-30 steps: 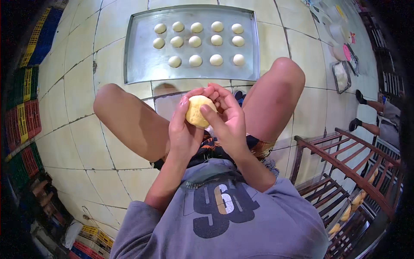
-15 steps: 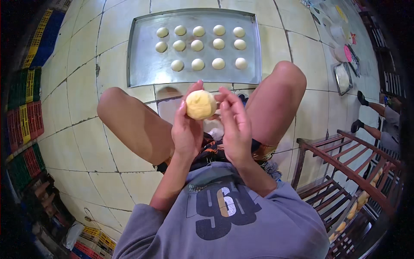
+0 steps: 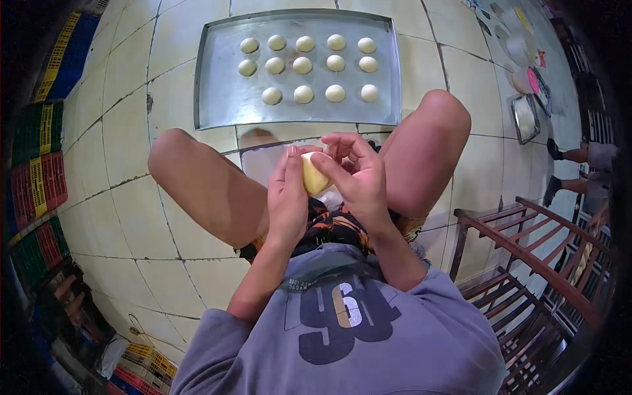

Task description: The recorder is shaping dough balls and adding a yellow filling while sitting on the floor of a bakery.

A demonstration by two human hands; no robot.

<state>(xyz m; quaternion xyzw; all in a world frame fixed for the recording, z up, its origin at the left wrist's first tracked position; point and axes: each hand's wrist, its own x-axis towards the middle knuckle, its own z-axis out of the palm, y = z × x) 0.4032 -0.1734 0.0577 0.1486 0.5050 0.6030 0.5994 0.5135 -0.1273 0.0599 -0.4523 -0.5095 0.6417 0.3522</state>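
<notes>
Between my legs, a piece of pale yellow dough (image 3: pixel 315 176) is held up in both hands. My left hand (image 3: pixel 288 191) grips it from the left, its fingers closed along that side. On the other side my right hand (image 3: pixel 359 178) presses its thumb onto the dough, with the fingers curled behind. The dough's far side is hidden by the fingers. Ahead of my hands, a shallow metal tray (image 3: pixel 224 108) lies on the floor. Several round, smooth dough balls (image 3: pixel 303 95) sit on it in three rows, spaced apart.
Stacked coloured plastic crates (image 3: pixel 46 184) line the left side. A brown slatted rack (image 3: pixel 526 247) stands at the right. Farther right are a small tray (image 3: pixel 525 118), a pink container (image 3: pixel 526 80) and another person's legs (image 3: pixel 573 155). Tiled floor (image 3: pixel 118 224) surrounds me.
The dough has turned from a round face to a narrower, folded-looking shape and shifted slightly right. My right thumb and fingers have closed onto it. The tray's dough balls stay in place.
</notes>
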